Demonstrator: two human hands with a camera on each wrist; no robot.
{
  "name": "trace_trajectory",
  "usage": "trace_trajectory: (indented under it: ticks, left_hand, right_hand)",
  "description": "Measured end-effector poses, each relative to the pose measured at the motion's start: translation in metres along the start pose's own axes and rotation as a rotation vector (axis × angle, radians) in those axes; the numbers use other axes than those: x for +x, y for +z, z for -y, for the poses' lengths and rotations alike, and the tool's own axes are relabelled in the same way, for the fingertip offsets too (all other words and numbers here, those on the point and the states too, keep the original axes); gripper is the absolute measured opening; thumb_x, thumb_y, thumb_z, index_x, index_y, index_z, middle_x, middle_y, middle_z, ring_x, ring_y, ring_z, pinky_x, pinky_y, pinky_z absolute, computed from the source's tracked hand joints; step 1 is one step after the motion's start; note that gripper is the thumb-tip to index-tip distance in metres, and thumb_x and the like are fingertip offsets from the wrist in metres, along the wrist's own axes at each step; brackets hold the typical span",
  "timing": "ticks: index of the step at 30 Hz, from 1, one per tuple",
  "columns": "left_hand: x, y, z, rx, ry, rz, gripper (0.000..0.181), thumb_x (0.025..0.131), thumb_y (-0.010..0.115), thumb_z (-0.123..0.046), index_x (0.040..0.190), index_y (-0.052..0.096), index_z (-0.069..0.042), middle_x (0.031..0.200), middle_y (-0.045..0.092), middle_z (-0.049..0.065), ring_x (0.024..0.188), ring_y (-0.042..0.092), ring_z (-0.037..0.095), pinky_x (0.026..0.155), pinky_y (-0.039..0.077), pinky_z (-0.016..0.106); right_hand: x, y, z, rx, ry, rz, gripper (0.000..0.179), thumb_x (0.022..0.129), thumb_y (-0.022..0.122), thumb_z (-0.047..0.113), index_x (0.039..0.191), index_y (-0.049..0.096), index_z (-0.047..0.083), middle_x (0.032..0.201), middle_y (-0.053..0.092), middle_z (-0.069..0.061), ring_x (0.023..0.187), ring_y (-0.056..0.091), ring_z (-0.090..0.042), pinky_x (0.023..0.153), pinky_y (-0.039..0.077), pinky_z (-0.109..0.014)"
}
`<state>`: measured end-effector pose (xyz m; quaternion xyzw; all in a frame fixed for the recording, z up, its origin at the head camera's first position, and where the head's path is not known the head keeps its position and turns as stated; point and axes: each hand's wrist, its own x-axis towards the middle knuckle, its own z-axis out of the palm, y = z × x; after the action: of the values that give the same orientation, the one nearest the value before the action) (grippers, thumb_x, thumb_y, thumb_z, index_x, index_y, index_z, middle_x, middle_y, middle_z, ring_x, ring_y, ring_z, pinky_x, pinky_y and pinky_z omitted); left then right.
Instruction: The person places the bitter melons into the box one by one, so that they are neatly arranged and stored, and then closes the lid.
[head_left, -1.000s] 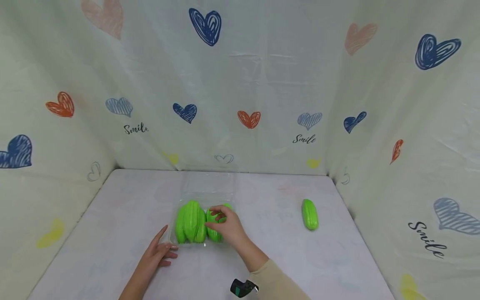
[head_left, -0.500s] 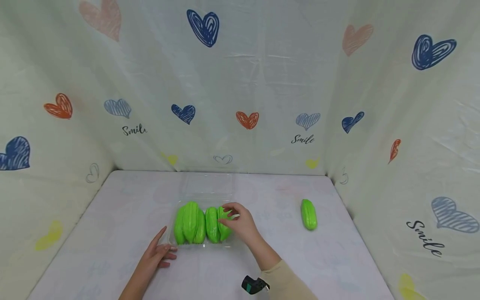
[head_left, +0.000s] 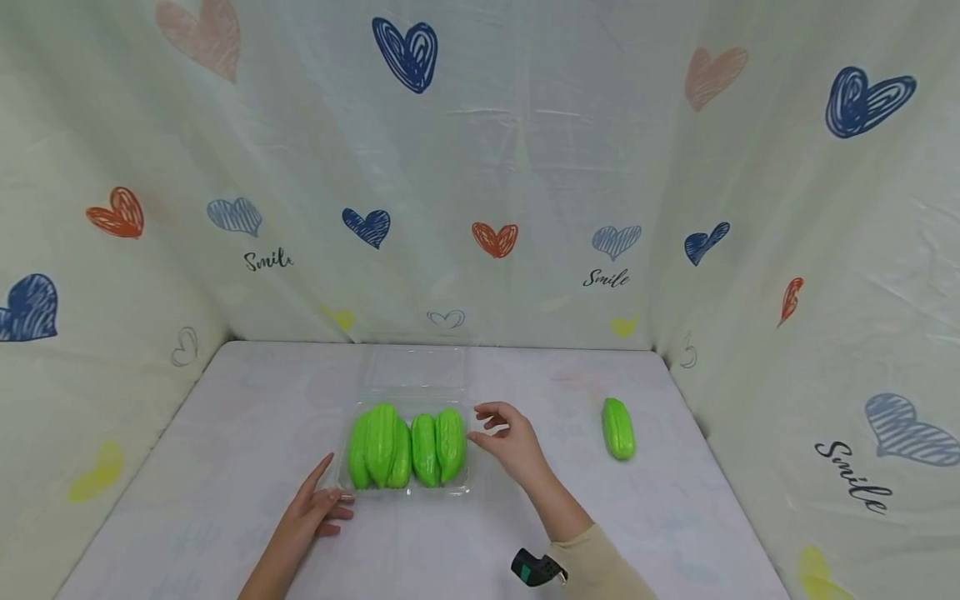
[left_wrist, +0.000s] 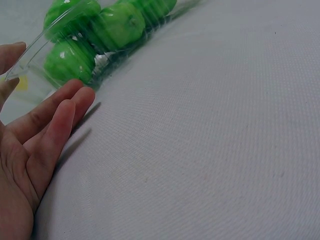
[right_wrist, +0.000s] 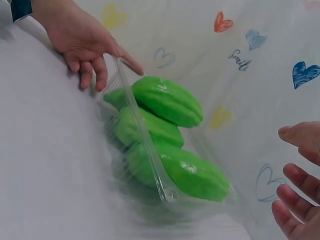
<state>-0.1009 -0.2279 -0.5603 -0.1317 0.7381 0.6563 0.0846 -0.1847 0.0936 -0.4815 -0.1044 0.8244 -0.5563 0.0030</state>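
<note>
A clear plastic box point(head_left: 438, 492) on the table holds several glossy green ridged pieces, like toy gourds; the right-hand one point(head_left: 451, 444) stands beside the box's right wall. My left hand point(head_left: 309, 507) is at the box's front left corner, its thumb and a finger on either side of the rim point(left_wrist: 31, 50) while the other fingers stay stretched out. Just right of the box hovers my right hand point(head_left: 517, 443), fingers loosely bent and holding nothing. Another green gourd-like piece point(head_left: 618, 429) lies alone further to the right.
The box's clear lid point(head_left: 415, 367) is folded back toward the rear of the table point(head_left: 525, 533). A pale curtain point(head_left: 525, 167) printed with hearts closes off the back and both sides. A black strap-on device point(head_left: 536, 568) sits by my right sleeve.
My right hand has moved right, off the two right-hand green pieces in the box, which now show fully. My left hand has stayed at the corner.
</note>
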Motion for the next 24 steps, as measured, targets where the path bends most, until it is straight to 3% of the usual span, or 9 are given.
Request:
trace_trajectory:
  ticks: [9,17,24]
  left_hand:
    - [0.001,0.001,0.000,0.005,0.012,0.001,0.066,0.100,0.054,-0.021,0.156,0.019,-0.015,0.104,0.068,0.018,0.084,0.068,0.021,0.067,0.055,0.035]
    - [0.000,0.001,-0.001,0.006,0.005,0.002,0.067,0.100,0.054,-0.022,0.156,0.019,-0.016,0.104,0.068,0.018,0.084,0.068,0.022,0.067,0.055,0.035]
    - [0.000,0.000,0.000,0.008,0.003,0.004,0.066,0.100,0.054,-0.022,0.156,0.019,-0.016,0.104,0.068,0.018,0.084,0.068,0.022,0.067,0.055,0.035]
  right_hand:
    - [-0.001,-0.024,-0.018,-0.035,0.015,-0.078,0.035,0.081,0.078,0.008,0.114,0.066,0.007,0.105,0.065,-0.004,0.094,0.058,-0.020,0.078,0.049,-0.033]
    - [-0.002,-0.049,-0.030,-0.052,0.017,-0.104,0.036,0.081,0.078,0.006,0.115,0.066,0.005,0.108,0.064,-0.014,0.095,0.058,-0.024,0.078,0.049,-0.032]
    - [-0.003,-0.069,-0.039,-0.087,0.055,-0.116,0.037,0.081,0.078,0.004,0.116,0.066,0.005,0.106,0.065,-0.014,0.092,0.059,-0.022,0.079,0.049,-0.032]
